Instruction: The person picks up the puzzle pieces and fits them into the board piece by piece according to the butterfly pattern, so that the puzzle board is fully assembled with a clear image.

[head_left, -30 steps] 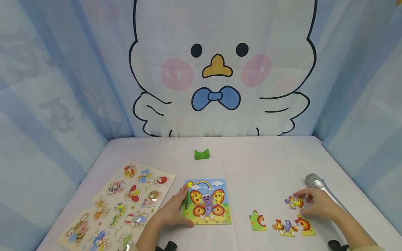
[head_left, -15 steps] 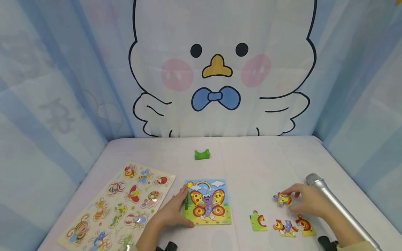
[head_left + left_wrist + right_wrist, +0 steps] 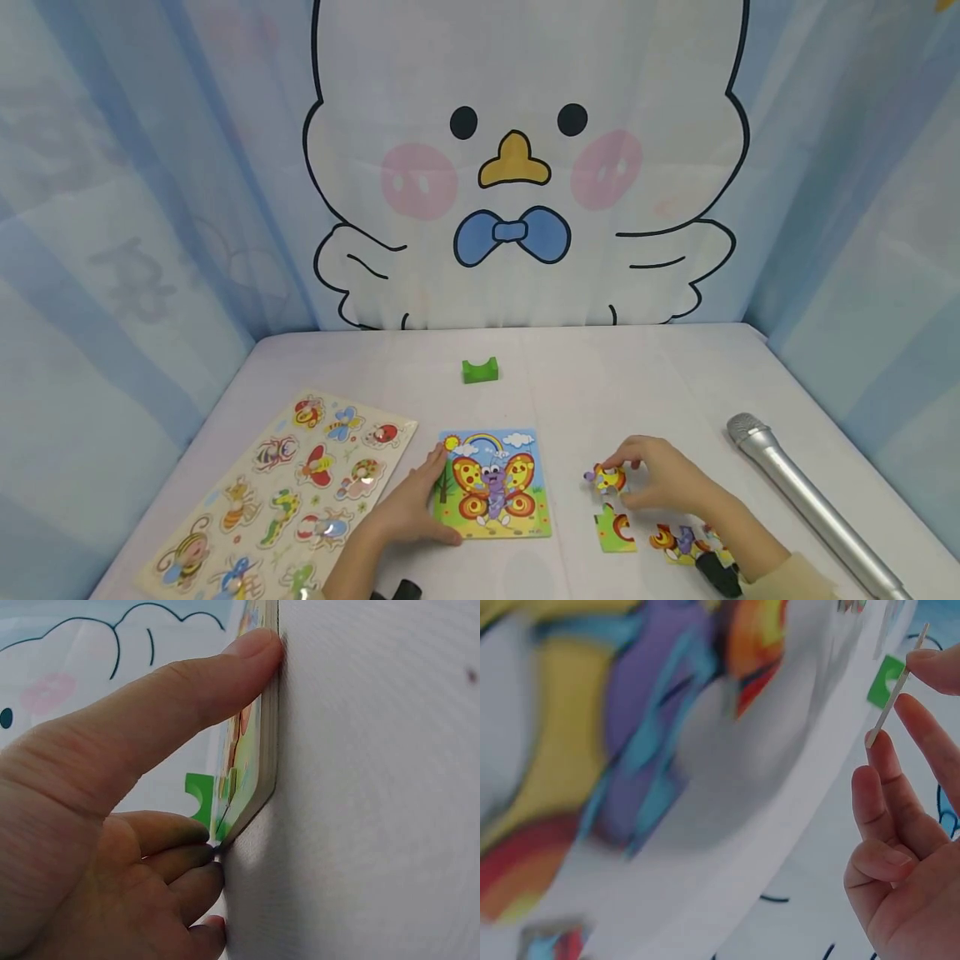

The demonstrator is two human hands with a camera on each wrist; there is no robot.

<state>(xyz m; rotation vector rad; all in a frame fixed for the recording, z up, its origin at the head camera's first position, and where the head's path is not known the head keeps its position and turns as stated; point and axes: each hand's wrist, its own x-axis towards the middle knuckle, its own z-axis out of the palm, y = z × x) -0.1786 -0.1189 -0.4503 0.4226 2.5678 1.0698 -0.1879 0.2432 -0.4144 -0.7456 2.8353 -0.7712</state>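
Note:
A square butterfly jigsaw puzzle (image 3: pixel 495 483) lies flat in the middle of the table. My left hand (image 3: pixel 415 504) holds it by its left side, thumb on the near edge (image 3: pixel 262 750) and fingertips at the far left corner. My right hand (image 3: pixel 667 477) pinches a small yellow and red puzzle piece (image 3: pixel 609 478) between thumb and fingertips, seen edge-on as a thin sheet (image 3: pixel 891 701) in the right wrist view. Just below that hand lies a green and red puzzle piece (image 3: pixel 615 531). More butterfly pieces (image 3: pixel 678 542) lie under the right forearm, partly hidden by it.
At the left is a large board of insect pictures (image 3: pixel 285 500). A green arched block (image 3: pixel 480 371) stands toward the back of the table. A silver microphone (image 3: pixel 817 508) lies along the right side. Patterned curtains (image 3: pixel 135 250) close off the back and sides.
My right hand has moved left with the yellow and red puzzle piece, from near the microphone to above the green piece. My left hand stays on the butterfly puzzle.

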